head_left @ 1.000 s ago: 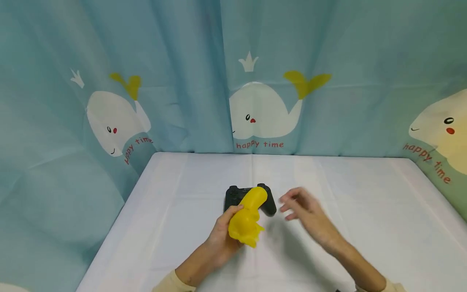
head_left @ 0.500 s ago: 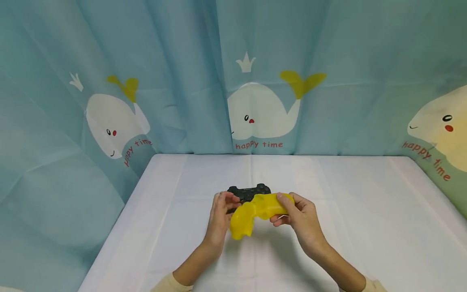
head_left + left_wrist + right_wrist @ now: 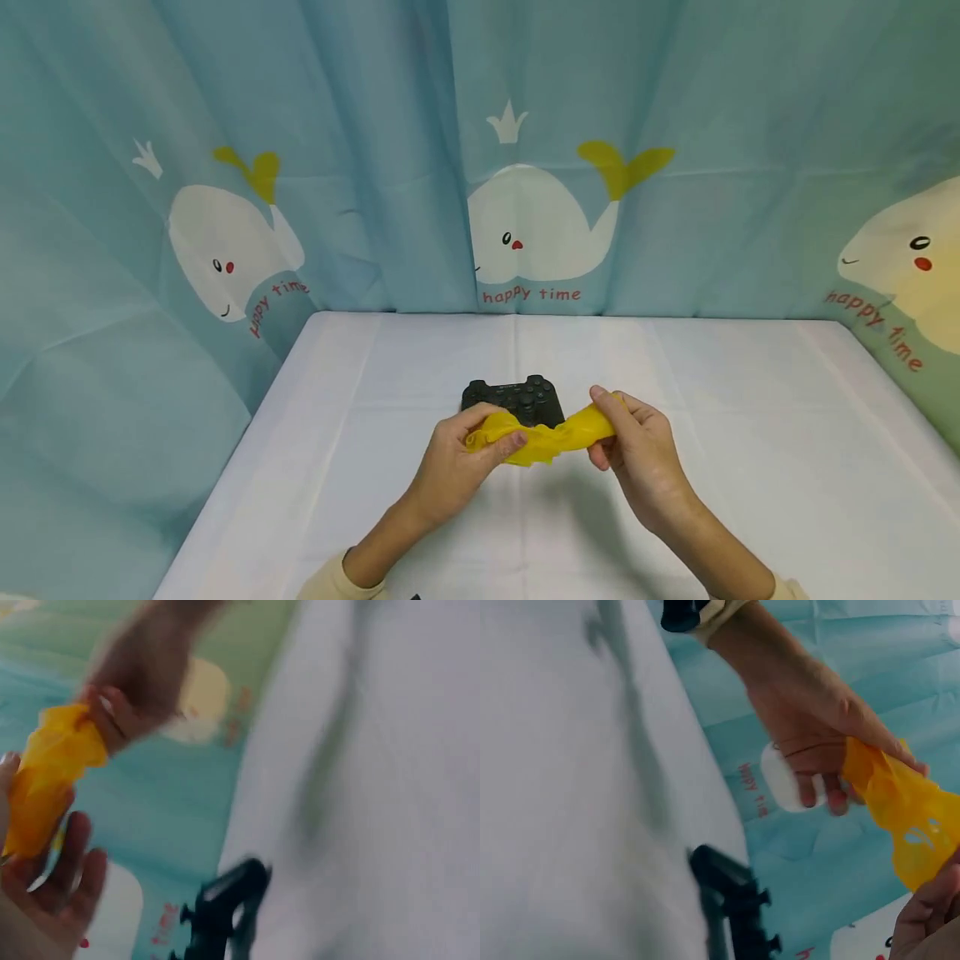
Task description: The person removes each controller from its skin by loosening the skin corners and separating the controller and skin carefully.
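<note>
A limp yellow silicone controller cover point(image 3: 577, 429) is held in the air between both hands, just in front of a black game controller point(image 3: 528, 400) that lies on the table. My left hand point(image 3: 446, 467) pinches the cover's left end, thumb over the near side and fingers behind. At the other end my right hand point(image 3: 648, 462) grips the cover between thumb and fingers. Cut-out holes show in the cover point(image 3: 911, 810) in the right wrist view. Part of the controller's near side is hidden behind the cover. The left wrist view is blurred.
A white cloth-covered table point(image 3: 712, 392) spreads around the hands. Blue curtains point(image 3: 390, 167) with printed whales hang behind it and along the left side. A small dark piece point(image 3: 416, 597) shows at the bottom edge.
My right hand has come in from the right and taken hold of the cover. My left hand loosened, then gripped its left end again. The cover has turned from upright to roughly level.
</note>
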{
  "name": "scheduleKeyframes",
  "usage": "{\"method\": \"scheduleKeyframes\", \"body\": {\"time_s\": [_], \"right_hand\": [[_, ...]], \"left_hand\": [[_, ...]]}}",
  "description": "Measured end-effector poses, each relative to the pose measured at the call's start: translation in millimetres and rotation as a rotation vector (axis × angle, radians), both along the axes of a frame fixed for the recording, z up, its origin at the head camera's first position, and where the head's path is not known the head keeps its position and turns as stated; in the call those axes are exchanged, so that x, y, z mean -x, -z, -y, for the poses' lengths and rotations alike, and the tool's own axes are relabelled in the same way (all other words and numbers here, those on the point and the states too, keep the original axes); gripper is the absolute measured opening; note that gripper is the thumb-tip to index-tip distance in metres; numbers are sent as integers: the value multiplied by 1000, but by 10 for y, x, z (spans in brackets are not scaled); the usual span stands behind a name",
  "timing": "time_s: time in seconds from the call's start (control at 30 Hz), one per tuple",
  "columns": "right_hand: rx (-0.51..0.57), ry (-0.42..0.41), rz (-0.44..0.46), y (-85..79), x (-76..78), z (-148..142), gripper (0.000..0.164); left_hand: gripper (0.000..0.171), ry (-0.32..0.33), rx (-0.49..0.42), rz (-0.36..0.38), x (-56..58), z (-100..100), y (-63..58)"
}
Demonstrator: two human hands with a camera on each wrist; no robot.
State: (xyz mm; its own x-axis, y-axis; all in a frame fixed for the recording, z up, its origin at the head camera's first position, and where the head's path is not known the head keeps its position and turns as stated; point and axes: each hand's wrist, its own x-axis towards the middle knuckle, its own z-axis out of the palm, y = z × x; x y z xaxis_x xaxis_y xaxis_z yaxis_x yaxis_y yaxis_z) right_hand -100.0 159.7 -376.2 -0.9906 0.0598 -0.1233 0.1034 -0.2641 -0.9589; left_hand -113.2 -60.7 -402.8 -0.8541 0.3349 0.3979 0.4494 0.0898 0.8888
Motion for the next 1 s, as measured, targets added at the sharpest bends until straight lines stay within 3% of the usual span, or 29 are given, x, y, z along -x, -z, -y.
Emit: {"method": "scheduleKeyframes", "body": {"time_s": [0.1,0.2,0.27,0.33,0.37,0.43,0.5,0.57,0.6,0.67,0.7,0.77,0.8,0.9,1.0], "right_hand": [[19,3,2,-33,22,-54,38],[54,-24,31,-27,43,-106,39],[92,-45,62,-4,53,-133,38],[142,-60,112,25,48,-152,37],[168,-62,141,41,41,-155,35],[218,-55,199,74,24,-147,33],[247,-50,249,107,-1,-130,33],[263,-55,278,135,-20,-120,34],[272,-62,284,144,-27,-117,35],[287,-77,275,149,-37,-118,40],[304,-89,260,147,-41,-123,44],[321,-124,223,137,-52,-138,49],[300,-145,193,133,-56,-144,51],[128,-232,41,151,-81,-139,44],[-203,-294,-204,223,-126,-101,29]], "left_hand": [[20,117,-92,274,-18,-17,-85],[33,200,-110,434,0,-33,-112],[37,201,-101,482,11,-48,-99],[39,161,-79,454,11,-58,-60],[41,121,-37,380,1,-60,-39],[50,60,79,146,-21,-54,-3],[56,16,223,-171,-21,-53,26],[49,-69,342,-525,7,-72,39],[43,-111,373,-665,31,-85,37],[30,-182,394,-840,84,-106,30],[24,-200,395,-867,102,-111,23],[16,-190,364,-823,126,-112,25],[13,-159,337,-747,128,-110,27],[3,-69,198,-406,105,-101,55],[7,-38,49,-60,64,-98,70]]}}
